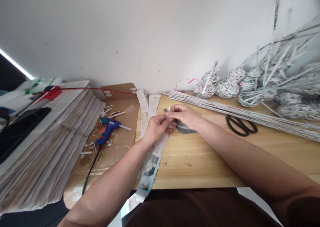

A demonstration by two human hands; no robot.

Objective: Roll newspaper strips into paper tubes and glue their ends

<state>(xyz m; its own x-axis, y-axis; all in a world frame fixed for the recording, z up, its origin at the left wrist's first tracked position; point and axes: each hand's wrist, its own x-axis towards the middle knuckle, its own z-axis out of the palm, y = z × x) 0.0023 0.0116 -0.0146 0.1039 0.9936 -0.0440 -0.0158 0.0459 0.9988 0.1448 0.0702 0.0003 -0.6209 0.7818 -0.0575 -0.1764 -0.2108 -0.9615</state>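
Note:
My left hand and my right hand meet over the middle of the wooden table. Between their pinched fingertips is a small white paper piece, whose tip sticks up; most of it is hidden by the fingers. Under my right hand lies a flat grey thing with a dark patterned edge, partly covered, so its kind is unclear. Long newspaper strips lie beneath my left hand and forearm, running from the wall side to the table's front edge.
A blue glue gun lies on brown cardboard among paper scraps. Left of it is a tall newspaper stack with a black phone-like slab. Rolled paper sticks, black-handled scissors and woven paper shapes occupy the right.

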